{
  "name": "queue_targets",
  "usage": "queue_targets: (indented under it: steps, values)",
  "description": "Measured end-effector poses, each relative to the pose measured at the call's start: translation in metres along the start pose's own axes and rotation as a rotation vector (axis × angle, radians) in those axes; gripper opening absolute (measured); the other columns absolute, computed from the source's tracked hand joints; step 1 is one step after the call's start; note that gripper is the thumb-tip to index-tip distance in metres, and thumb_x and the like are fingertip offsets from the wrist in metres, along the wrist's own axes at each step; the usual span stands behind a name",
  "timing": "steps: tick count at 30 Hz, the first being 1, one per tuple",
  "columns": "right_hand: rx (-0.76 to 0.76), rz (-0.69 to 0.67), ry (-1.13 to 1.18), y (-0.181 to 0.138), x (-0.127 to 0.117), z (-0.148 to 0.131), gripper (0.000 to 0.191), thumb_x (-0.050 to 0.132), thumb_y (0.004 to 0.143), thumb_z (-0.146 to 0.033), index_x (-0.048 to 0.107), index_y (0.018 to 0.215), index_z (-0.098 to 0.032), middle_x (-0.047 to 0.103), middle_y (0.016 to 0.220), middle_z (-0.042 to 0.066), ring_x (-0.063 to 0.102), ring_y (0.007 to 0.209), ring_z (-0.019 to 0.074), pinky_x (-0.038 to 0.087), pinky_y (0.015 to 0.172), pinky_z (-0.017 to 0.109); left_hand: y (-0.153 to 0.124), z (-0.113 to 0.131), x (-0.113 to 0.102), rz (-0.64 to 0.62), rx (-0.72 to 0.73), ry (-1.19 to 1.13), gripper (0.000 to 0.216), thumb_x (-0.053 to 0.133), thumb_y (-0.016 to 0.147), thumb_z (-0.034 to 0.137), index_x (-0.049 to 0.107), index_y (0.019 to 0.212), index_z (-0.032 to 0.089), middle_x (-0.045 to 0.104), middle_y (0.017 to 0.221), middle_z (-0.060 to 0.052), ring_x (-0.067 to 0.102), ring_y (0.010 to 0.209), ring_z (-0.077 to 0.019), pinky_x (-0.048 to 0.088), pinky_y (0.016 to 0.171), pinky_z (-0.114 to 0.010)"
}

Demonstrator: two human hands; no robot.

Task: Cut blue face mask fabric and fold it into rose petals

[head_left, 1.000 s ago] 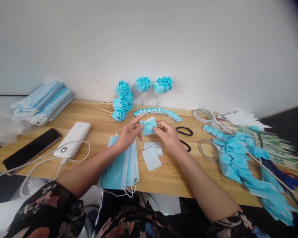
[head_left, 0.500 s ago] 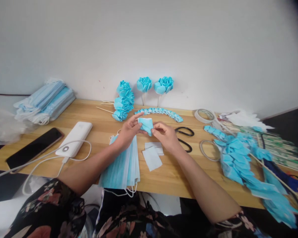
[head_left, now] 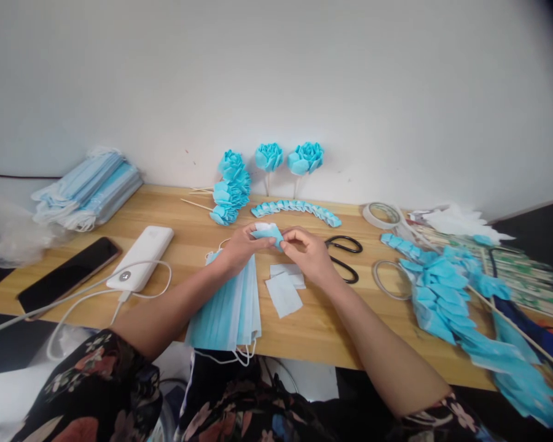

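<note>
A small blue-and-white fabric piece (head_left: 268, 232), partly folded, is pinched between my two hands above the table. My left hand (head_left: 243, 247) grips its left side, thumb on the front. At its right corner the fingertips of my right hand (head_left: 306, 250) are closed on it. Two pale cut squares (head_left: 284, 294) lie overlapping on the wood just below. Under my left forearm is a fanned stack of blue face masks (head_left: 228, 307) with white ear loops. Black-handled scissors (head_left: 345, 245) lie right of my right hand, their blades hidden behind it.
Behind my hands are a pleated blue strip (head_left: 297, 207) and blue fabric flowers (head_left: 305, 158) on sticks. Left are more masks (head_left: 90, 190), a phone (head_left: 69, 276) and a cabled power bank (head_left: 141, 258). Right are tape rolls (head_left: 381, 215) and heaped blue strips (head_left: 442, 294).
The fabric piece has gone from a fairly flat square to a folded, slanted shape. My left fingers have curled in behind it, and the thumb has moved right along its lower edge.
</note>
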State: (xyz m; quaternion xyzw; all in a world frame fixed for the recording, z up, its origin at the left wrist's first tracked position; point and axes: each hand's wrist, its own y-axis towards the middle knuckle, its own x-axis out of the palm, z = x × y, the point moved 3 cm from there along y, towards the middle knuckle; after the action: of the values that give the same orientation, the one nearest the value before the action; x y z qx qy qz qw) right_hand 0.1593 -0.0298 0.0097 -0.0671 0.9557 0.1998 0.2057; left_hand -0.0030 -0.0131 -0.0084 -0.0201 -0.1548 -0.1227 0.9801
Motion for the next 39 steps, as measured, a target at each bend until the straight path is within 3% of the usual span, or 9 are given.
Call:
queue_targets:
  steps: [3,16,22,28,34,39]
  values:
    - [0.001,-0.008,-0.026,0.000,0.001,-0.001,0.009,0.060,0.081,-0.027,0.062,0.075,-0.022,0.070,0.093,0.004,0.064,0.090,0.0201,0.047,0.085,0.034,0.000,-0.001,-0.001,0.012,0.030,0.045,0.028,0.085,0.061,0.031,0.073,0.079,0.013,0.073,0.078,-0.003,0.065,0.075,-0.0153,0.048,0.080,-0.029]
    - [0.066,-0.005,0.040,-0.001,0.004,0.002,0.017,0.067,0.080,-0.036,0.061,0.081,-0.021,0.067,0.080,-0.001,0.061,0.077,0.0162,0.047,0.076,0.029,-0.003,0.002,-0.001,0.054,0.165,0.301,0.026,0.078,0.066,0.033,0.065,0.079,0.015,0.065,0.077,0.000,0.059,0.072,-0.0125,0.046,0.071,-0.024]
    - [0.037,0.099,0.012,-0.003,0.000,0.004,0.014,0.064,0.083,-0.033,0.064,0.076,-0.021,0.069,0.076,0.000,0.063,0.074,0.0169,0.047,0.073,0.029,0.000,-0.003,-0.001,0.050,0.125,0.283,0.032,0.079,0.065,0.036,0.058,0.077,0.016,0.063,0.075,-0.001,0.060,0.073,-0.0145,0.048,0.072,-0.028]
    - [0.018,0.107,-0.027,-0.004,0.001,0.002,0.015,0.063,0.084,-0.033,0.064,0.075,-0.021,0.070,0.077,0.001,0.063,0.074,0.0168,0.047,0.073,0.028,-0.001,0.003,0.002,-0.043,0.081,0.252,0.043,0.082,0.062,0.036,0.064,0.096,0.015,0.070,0.089,-0.004,0.063,0.081,-0.0166,0.049,0.077,-0.029]
    - [0.011,0.124,-0.046,-0.006,0.002,0.000,0.014,0.065,0.083,-0.033,0.065,0.076,-0.021,0.070,0.078,0.001,0.063,0.075,0.0178,0.048,0.075,0.030,-0.005,0.009,0.004,-0.056,0.069,0.310,0.029,0.081,0.064,0.037,0.069,0.077,0.015,0.070,0.079,-0.003,0.063,0.075,-0.0166,0.047,0.073,-0.027]
    - [0.076,0.128,0.039,-0.007,0.002,0.002,0.018,0.061,0.085,-0.036,0.064,0.078,-0.021,0.069,0.078,0.001,0.064,0.075,0.0176,0.049,0.074,0.030,-0.005,0.007,0.004,-0.050,0.054,0.307,0.027,0.082,0.064,0.036,0.069,0.075,0.015,0.068,0.073,-0.002,0.061,0.069,-0.0151,0.047,0.068,-0.026]
